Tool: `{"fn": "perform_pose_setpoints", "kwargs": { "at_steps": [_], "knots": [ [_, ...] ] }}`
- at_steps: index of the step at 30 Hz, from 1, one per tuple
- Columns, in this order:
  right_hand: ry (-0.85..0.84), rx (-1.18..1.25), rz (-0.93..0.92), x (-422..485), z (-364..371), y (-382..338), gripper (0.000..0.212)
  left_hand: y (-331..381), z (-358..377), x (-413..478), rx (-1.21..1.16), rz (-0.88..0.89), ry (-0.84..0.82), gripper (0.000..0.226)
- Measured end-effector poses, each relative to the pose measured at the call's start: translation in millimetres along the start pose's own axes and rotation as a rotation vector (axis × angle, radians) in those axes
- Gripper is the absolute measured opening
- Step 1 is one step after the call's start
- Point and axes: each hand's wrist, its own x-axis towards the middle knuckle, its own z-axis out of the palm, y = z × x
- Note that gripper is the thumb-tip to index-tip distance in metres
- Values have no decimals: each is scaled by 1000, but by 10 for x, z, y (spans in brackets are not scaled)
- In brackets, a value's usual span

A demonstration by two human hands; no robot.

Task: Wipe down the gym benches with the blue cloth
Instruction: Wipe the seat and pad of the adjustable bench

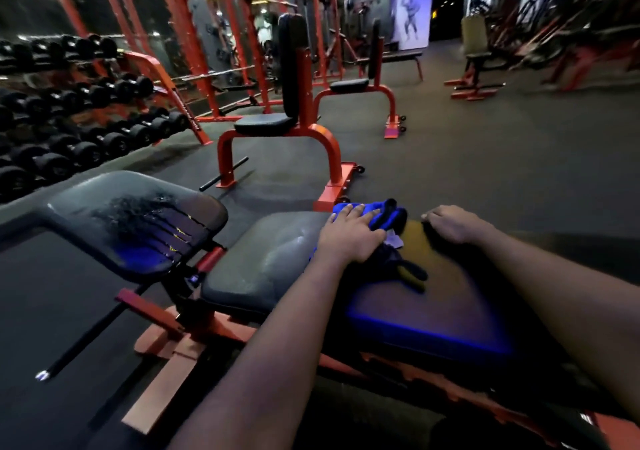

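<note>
On the near counter (263,262), a black padded gym bench on a red frame (207,332), your left hand (349,231) lies flat on the blue cloth (382,219), fingers straight and slightly spread, pressing it against the pad; nothing is pinched or curled round. Cloth: bunched, blue at the far end, darker folds trailing toward you, a small pale tag showing beside your thumb; it sits at the far side of the pad, between your two hands. Right hand (453,223): knuckles up at the far edge of the same pad, well apart from the cloth, fingers curled down over that edge, though the picture is blurred there. Pad surface: dull sheen beside your left hand, a blue glow along the near edge. Left of it, a second black pad (138,214), tilted, its cover cracked and torn in streaks. Beyond, on the dark rubber floor (485,155): an upright seat (277,124) with a tall backrest on red legs, and another like it (349,86) farther back. Far left: a rack of black dumbbells (69,131) in rows. Background: red racks and a lit poster (412,13).
</note>
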Motion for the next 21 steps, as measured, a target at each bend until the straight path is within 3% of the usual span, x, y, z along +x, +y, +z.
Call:
{"fn": "perform_pose_setpoints", "kwargs": {
  "at_steps": [6, 9, 12, 15, 18, 21],
  "knots": [
    [27, -12, 45, 138, 100, 80, 46, -47, 13, 123, 38, -179, 55, 59],
    [29, -2, 52, 146, 109, 104, 56, 200, 85, 14, 48, -31, 22, 59],
    [32, -7, 59, 97, 98, 94, 69, 6, -32, -24, -12, 131, -64, 58],
    [31, -19, 70, 34, 78, 12, 58, -313, -130, 27, -35, 34, -32, 59],
    [31, -16, 96, 23, 80, -25, 53, -96, -35, 14, 2, -174, 80, 59],
    [33, -15, 100, 22, 73, -37, 52, 195, 11, -77, 8, -134, 102, 57]
  ]
}}
